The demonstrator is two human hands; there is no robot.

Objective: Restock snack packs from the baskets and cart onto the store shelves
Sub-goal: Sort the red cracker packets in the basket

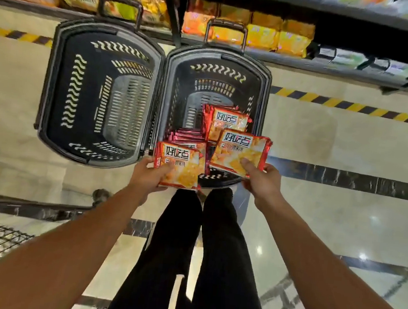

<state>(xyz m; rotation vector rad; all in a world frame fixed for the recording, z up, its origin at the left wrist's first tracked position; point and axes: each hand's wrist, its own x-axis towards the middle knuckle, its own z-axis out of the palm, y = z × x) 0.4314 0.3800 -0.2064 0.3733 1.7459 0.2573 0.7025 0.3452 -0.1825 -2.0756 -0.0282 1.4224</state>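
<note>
Nearby, empty basket (99,94) (dark) beside stocked basket (266,90).

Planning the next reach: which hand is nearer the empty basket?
Left. The left hand, holding a snack pack, is at the empty basket's near corner; the right hand is over the other basket.

— The snack packs (238,152) at frame centre?
— Red-edged, orange-yellow faces, white panel with dark lettering.
— The baskets (99,92)?
— Dark grey with pale wavy slots. Yellow-and-black striped floor tape (352,106), right.
</note>
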